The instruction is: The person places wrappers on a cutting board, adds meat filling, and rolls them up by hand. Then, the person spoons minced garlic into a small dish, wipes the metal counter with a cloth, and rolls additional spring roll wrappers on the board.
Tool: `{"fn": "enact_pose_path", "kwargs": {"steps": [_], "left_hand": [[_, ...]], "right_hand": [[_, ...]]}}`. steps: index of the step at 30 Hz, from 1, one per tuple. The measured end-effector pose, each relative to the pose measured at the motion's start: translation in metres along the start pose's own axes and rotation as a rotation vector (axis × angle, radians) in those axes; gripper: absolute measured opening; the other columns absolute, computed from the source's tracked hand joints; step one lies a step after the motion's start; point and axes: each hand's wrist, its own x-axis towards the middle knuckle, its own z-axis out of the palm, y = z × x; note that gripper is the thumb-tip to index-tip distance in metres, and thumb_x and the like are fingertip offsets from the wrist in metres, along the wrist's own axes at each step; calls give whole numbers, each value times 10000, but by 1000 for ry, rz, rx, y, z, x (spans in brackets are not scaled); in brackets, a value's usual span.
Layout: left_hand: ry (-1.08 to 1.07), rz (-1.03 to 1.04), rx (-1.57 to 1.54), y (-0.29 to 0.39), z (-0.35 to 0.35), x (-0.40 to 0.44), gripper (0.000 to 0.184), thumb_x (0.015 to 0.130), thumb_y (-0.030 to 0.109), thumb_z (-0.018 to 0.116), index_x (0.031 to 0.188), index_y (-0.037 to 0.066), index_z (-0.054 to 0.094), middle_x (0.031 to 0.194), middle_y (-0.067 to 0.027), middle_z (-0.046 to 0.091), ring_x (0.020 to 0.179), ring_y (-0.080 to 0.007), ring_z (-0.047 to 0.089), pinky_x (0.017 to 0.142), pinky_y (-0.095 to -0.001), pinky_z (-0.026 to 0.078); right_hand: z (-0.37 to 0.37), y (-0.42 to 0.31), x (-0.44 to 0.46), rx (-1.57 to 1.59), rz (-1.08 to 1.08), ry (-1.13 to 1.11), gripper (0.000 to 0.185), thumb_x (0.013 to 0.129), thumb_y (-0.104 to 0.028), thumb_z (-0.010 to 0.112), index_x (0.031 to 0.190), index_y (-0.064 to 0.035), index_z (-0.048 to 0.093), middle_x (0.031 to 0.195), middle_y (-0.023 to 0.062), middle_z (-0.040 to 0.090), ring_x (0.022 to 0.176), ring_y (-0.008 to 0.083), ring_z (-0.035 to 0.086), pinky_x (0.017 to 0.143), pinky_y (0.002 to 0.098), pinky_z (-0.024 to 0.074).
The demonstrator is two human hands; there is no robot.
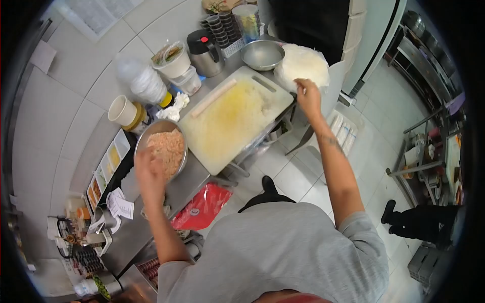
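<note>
My left hand (pixel 149 164) is over the left side of a metal bowl (pixel 184 160) of pinkish minced filling (pixel 169 146); motion blurs its fingers. My right hand (pixel 307 91) is at the near edge of a round stack of pale wrapper sheets (pixel 303 63), its fingers bent together; whether it pinches a sheet I cannot make out. Between the hands lies a stained cutting board (pixel 232 116), with one thin pale roll (pixel 214 98) along its far left side. An empty metal bowl (pixel 262 54) stands beyond the board, beside the wrappers.
Behind the board stand a steel thermos (pixel 204 53), stacked black cups (pixel 221 29) and tubs (pixel 174 60). Condiment trays (pixel 108 164) line the left counter. A red plastic bag (pixel 204 206) is below the counter edge. Another person's dark-clad legs (pixel 424 222) show at right, near a shelf.
</note>
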Motion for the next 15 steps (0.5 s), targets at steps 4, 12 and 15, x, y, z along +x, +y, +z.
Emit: {"fn": "enact_pose_path", "kwargs": {"steps": [4,12,15], "left_hand": [[-94,252,-252,82,102,54,253,848,20,580,1099,0,598,1085,-181,566,1006,-356,571,879,-393,463],[-316,547,-429,161,195,131,246,837,64,636,1080,29,620,1021,-124,584,903,-302,592,793,-388,473],[-373,504,-422,168,212,141,226,846,91,634,1064,33,623,1013,-114,584,879,-307,585,781,-391,470]], "right_hand": [[21,64,68,-237,-96,-138,207,788,-122,648,988,-119,700,1015,123,642,956,341,593,836,414,492],[42,98,79,-141,-58,-176,274,705,-207,767,954,-120,694,985,102,615,937,320,566,820,408,471],[40,69,82,-215,-120,-116,223,725,-217,757,914,-107,708,968,98,622,914,312,570,810,408,468]]}}
